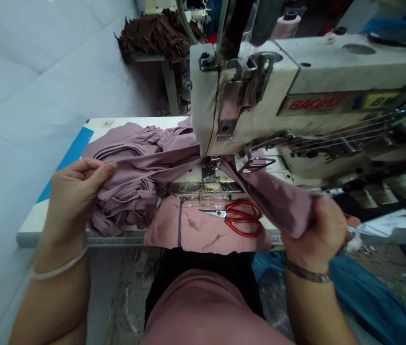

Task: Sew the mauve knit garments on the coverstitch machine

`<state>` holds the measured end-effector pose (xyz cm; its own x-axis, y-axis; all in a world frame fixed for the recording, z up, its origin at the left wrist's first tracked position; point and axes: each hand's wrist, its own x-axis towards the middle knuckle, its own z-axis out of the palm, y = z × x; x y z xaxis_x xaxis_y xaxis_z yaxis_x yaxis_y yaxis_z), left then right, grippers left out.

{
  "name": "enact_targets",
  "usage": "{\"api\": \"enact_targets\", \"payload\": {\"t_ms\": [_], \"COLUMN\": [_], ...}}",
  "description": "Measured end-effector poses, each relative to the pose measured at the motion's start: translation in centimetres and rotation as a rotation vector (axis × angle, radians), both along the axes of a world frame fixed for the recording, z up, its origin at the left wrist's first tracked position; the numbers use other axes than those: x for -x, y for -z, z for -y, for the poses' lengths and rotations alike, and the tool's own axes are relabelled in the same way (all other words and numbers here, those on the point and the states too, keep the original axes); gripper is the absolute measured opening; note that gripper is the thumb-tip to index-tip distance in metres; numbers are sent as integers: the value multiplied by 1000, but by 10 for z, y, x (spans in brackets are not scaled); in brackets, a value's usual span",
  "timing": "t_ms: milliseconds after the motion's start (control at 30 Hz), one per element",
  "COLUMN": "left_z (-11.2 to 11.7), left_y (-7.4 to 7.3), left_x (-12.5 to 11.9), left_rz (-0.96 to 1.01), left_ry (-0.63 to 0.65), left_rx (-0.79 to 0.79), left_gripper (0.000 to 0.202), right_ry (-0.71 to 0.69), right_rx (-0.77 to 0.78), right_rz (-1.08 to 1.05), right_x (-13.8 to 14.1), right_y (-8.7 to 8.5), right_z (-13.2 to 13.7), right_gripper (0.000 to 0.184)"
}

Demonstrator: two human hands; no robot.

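My left hand point(81, 187) pinches the edge of a mauve fabric piece point(160, 163), left of the sewing machine point(246, 100). That fabric stretches from my fingers to the presser foot point(212, 165). On the other side, my right hand point(320, 230) grips a folded mauve fabric length point(278, 199) that runs back to the needle area. A heap of mauve fabric point(124, 211) lies under and beside my left hand. Between my hands, red-handled scissors point(242, 218) rest on a pink cloth pad point(203, 230) at the table's front edge.
A white tiled wall point(34, 86) stands close on the left. Behind the machine, brown fabric pieces point(156, 36) are piled on another table. A pink thread cone point(286, 25) is at the back. Blue bags point(364, 292) lie on the floor at right.
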<state>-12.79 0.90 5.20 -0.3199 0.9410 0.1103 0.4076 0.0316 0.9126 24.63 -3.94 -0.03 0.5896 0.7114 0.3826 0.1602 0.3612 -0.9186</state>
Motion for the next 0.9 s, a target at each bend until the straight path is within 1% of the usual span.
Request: {"api": "enact_targets", "payload": {"t_ms": [33, 67, 100, 133, 167, 200, 233, 267, 333, 400, 467, 567, 667, 733, 800, 900], "left_z": [-2, -4, -6, -9, -12, -14, -16, -17, -16, -12, -5, 5, 10, 11, 11, 12], "left_y": [-3, -3, 0, 6, 15, 25, 35, 45, 59, 64, 62, 55, 50, 49, 49, 52], "left_x": [-14, -30, -48, -66, -81, -94, -102, -107, -109, -105, -104, -110, -118, -122, -125, -129], "left_rz": [0, -44, -138, -301, -499, -691, -849, -959, -1044, -1044, -1062, -1113, -1169, -1197, -1192, -1148], "left_ry": [152, 357, 615, 870, 954, 938, 883, 810, 705, 681, 706, 730, 638, 561, 538, 605], "left_rx": [-66, -120, -161, -213, -310, -423, -538, -645, -813, -879, -868, -766, -592, -524, -519, -523], "left_gripper": [20, 24, 31, 39, 42, 40, 36, 33, 27, 23, 21, 22, 33, 41, 41, 41], "right_ry": [-125, -274, -418, -524, -559, -531, -465, -406, -342, -335, -357, -397, -394, -360, -335, -341], "right_rx": [-13, -31, -45, -44, -50, -54, -60, -67, -104, -159, -211, -252, -223, -213, -218, -200], "right_rz": [210, 443, 693, 950, 1180, 1372, 1516, 1618, 1722, 1748, 1738, 1700, 1651, 1601, 1548, 1442], "right_x": [8, 16, 23, 28, 30, 29, 26, 20, 8, -1, -2, 8, 19, 25, 29, 36], "right_y": [0, 1, 2, 3, 6, 8, 10, 12, 14, 12, 9, 7, 10, 13, 16, 18], "right_z": [-3, -7, -12, -17, -23, -28, -32, -35, -38, -37, -35, -33, -34, -34, -34, -32], "right_gripper": [26, 20, 16, 21, 28, 35, 39, 42, 48, 47, 41, 37, 38, 35, 32, 33]}}
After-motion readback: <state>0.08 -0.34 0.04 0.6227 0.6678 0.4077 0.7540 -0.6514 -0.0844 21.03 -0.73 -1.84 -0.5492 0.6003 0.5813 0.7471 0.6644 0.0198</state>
